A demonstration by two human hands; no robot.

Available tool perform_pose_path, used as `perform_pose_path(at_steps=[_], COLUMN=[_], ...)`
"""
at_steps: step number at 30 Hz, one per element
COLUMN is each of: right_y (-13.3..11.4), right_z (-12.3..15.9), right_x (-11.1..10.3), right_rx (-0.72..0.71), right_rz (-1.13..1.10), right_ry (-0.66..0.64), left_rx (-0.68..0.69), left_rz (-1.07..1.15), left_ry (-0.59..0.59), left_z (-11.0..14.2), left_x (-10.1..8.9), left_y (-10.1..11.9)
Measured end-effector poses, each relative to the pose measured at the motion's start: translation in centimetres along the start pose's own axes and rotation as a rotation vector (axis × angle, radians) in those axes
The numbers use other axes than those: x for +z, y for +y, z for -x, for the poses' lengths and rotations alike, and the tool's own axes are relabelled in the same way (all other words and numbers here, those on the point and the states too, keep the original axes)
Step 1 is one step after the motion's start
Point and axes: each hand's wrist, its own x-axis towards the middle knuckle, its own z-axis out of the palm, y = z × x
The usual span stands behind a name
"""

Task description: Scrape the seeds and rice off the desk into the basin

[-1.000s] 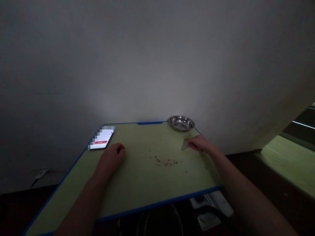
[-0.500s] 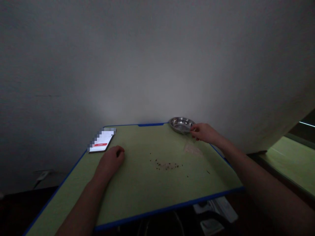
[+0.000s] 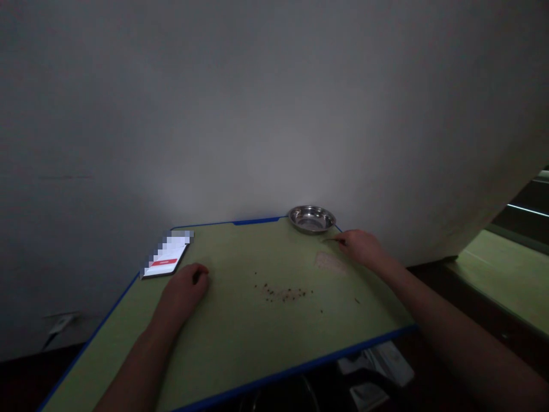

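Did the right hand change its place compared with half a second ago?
Yes: judged against the metal bowl, the right hand has moved slightly back toward the person.

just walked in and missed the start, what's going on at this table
A person's right hand pinches a thin thing, too dim to identify, near the metal bowl at the far right corner of the table. The left hand rests loosely curled near the lit phone. Small dark bits lie scattered between the hands, with a pale patch nearer the right hand.
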Motion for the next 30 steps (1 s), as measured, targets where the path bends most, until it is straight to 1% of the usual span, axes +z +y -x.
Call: perform_pose_path(at_steps=[5, 11, 15, 20, 24, 30], right_y=[0.2, -1.3, -2.1, -2.5, -2.5, -2.1], right_z=[0.6, 0.8, 1.8, 2.9, 3.3, 3.6], right_x=[0.5, 1.3, 1.1, 0.5, 0.3, 0.2], right_rx=[0.032, 0.014, -0.043, -0.095, -0.112, -0.106], right_rz=[0.005, 0.015, 0.018, 0.017, 0.006, -0.010], right_ry=[0.007, 0.007, 0.003, -0.003, -0.008, 0.014], left_rx=[0.008, 0.009, 0.013, 0.018, 0.021, 0.008], left_rz=[-0.005, 0.005, 0.001, -0.003, -0.004, 0.004], left_ry=[-0.004, 0.019, 0.017, 0.017, 0.001, 0.015], left_z=[-0.3, -0.1, 0.0, 0.0, 0.0, 0.1], left_x=[0.1, 0.2, 0.1, -0.1, -0.2, -0.1], left_y=[-0.2, -0.3, -0.1, 0.2, 0.4, 0.4])
